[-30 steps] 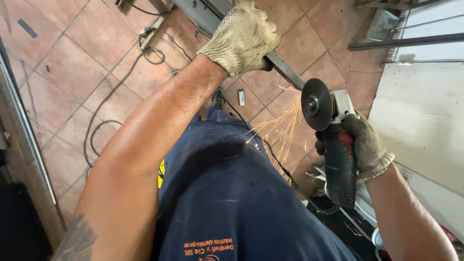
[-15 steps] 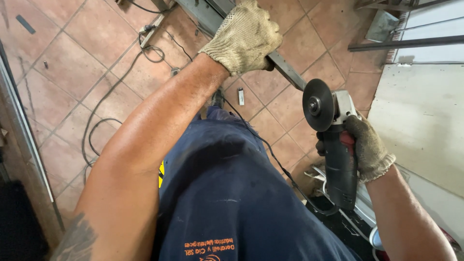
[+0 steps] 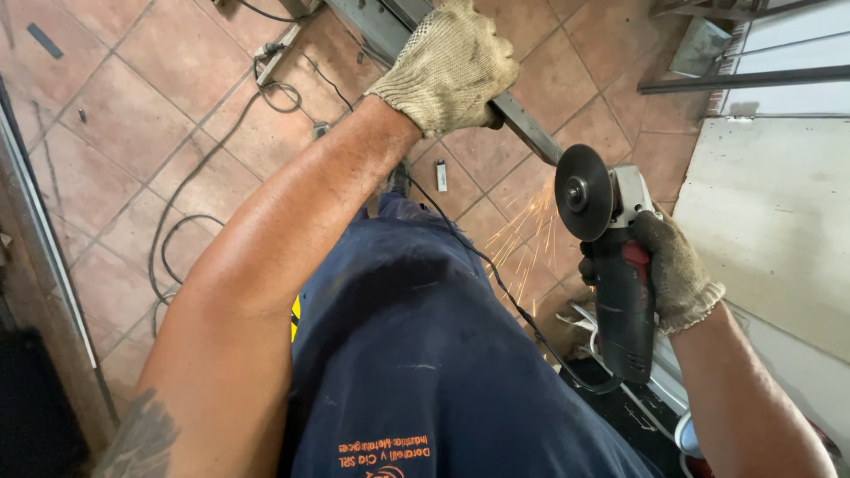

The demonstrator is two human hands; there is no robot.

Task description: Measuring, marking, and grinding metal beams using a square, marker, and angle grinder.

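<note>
My left hand (image 3: pixel 450 69), in a knit work glove, grips a long grey metal bar (image 3: pixel 529 129) that runs from the top middle down to the right. My right hand (image 3: pixel 675 270), also gloved, holds a dark angle grinder (image 3: pixel 620 292) by its body. The grinder's round disc (image 3: pixel 583 192) touches the end of the bar, and orange sparks (image 3: pixel 522 232) spray down to the left. My dark blue trousers fill the lower middle of the view.
Black cables (image 3: pixel 190 190) loop across the reddish floor tiles (image 3: pixel 115 115) at the left. A pale flat panel (image 3: pixel 779 221) lies at the right, with metal frame bars (image 3: pixel 735 80) above it. A small lighter-like object (image 3: pixel 442 174) lies on the tiles.
Half a second ago there were no sparks; now they fly again from the disc. The grinder sits against the bar's end once more. My left hand keeps its grip on the bar.
</note>
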